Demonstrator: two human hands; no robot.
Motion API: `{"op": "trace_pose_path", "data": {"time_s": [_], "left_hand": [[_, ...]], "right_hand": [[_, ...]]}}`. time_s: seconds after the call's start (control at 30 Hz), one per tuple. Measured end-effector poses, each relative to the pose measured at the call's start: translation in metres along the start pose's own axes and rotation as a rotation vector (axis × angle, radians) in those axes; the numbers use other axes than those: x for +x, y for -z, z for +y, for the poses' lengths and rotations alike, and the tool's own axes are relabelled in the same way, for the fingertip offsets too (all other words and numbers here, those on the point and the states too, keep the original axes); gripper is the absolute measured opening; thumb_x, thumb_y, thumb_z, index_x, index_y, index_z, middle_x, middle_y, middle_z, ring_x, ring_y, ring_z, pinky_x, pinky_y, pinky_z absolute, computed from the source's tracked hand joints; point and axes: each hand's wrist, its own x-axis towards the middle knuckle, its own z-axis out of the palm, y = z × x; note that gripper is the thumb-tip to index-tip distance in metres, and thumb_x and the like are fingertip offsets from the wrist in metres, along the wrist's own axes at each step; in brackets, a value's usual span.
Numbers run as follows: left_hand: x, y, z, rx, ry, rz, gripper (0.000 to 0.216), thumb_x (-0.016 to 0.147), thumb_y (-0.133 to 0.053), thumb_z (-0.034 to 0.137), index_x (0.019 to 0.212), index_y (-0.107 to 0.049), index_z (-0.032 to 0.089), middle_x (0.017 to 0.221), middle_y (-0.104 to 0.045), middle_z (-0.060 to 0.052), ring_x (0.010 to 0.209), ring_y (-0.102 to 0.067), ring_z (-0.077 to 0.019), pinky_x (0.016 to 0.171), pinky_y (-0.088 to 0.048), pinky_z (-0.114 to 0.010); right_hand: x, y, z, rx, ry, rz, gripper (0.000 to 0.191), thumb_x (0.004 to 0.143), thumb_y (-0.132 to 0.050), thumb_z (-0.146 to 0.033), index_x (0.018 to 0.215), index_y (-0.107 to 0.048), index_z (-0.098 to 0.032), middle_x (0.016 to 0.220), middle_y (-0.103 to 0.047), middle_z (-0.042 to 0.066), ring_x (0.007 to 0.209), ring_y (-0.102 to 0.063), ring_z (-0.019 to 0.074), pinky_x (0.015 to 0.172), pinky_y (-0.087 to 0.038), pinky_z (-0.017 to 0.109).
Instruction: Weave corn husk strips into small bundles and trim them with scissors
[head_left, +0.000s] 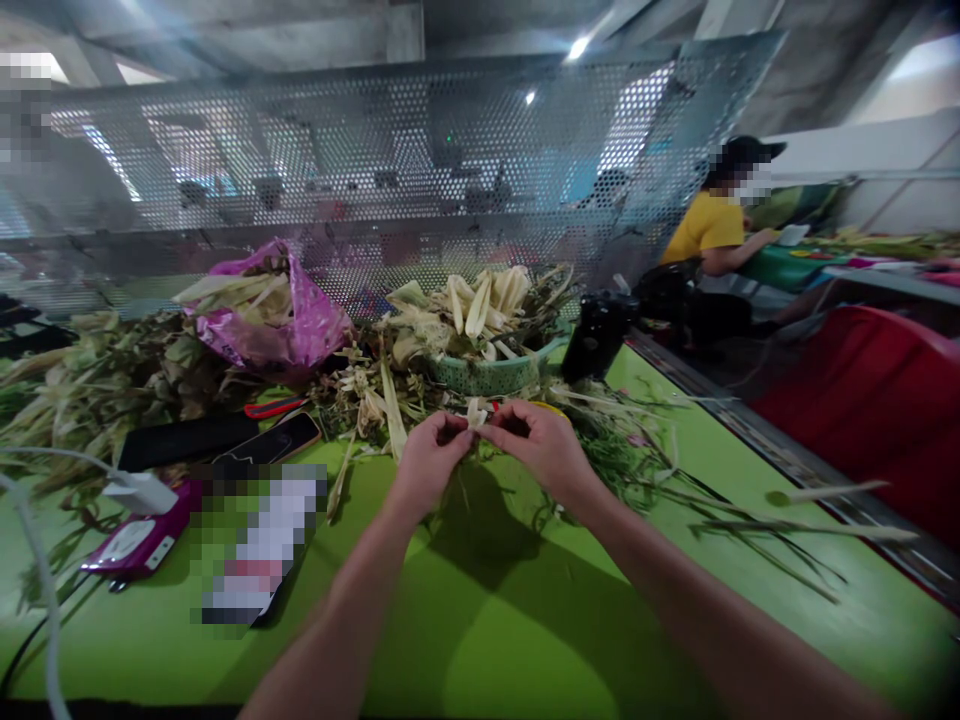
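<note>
One small piece of husk (477,411) sits between the left hand (431,460) and the right hand (544,450), above the green table (480,650). Thumbs and forefingers are nearly closed, pinching its lower end from both sides. It lies toward two o'clock from the left, ten from the right, neither clearly nearer. Its free end points to twelve, toward the basket (487,376) beyond; its full length is hidden.

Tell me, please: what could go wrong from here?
The small pale piece, pinched between the left hand and the right hand, might slip or tear. The black container stands near the table's right edge and could fall if bumped. The white cable at the left might catch an arm.
</note>
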Motion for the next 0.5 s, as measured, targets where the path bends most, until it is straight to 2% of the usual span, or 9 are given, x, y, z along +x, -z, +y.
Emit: {"op": "trace_pose_path", "data": {"time_s": [0.37, 0.5], "left_hand": [[-0.0012, -0.0040, 0.0042, 0.027, 0.016, -0.047, 0.018, 0.071, -0.065, 0.032, 0.074, -0.058, 0.015, 0.069, -0.059, 0.000, 0.063, -0.051, -0.0116, 0.061, -0.038, -0.024], [-0.0012, -0.0032, 0.0034, 0.020, 0.019, -0.052, 0.016, 0.070, -0.065, 0.029, 0.071, -0.057, 0.016, 0.067, -0.057, 0.001, 0.062, -0.049, -0.0112, 0.060, -0.037, -0.024]], "right_hand": [[-0.0005, -0.0010, -0.0053, 0.012, 0.118, 0.009, 0.004, 0.078, -0.062, -0.024, 0.077, -0.062, -0.021, 0.075, -0.065, 0.002, 0.069, -0.058, 0.0165, 0.066, -0.044, 0.029], [0.0000, -0.0013, -0.0036, 0.026, 0.133, 0.023, 0.003, 0.077, -0.065, -0.023, 0.076, -0.062, -0.021, 0.077, -0.064, 0.002, 0.071, -0.058, 0.0162, 0.067, -0.043, 0.028]]}}
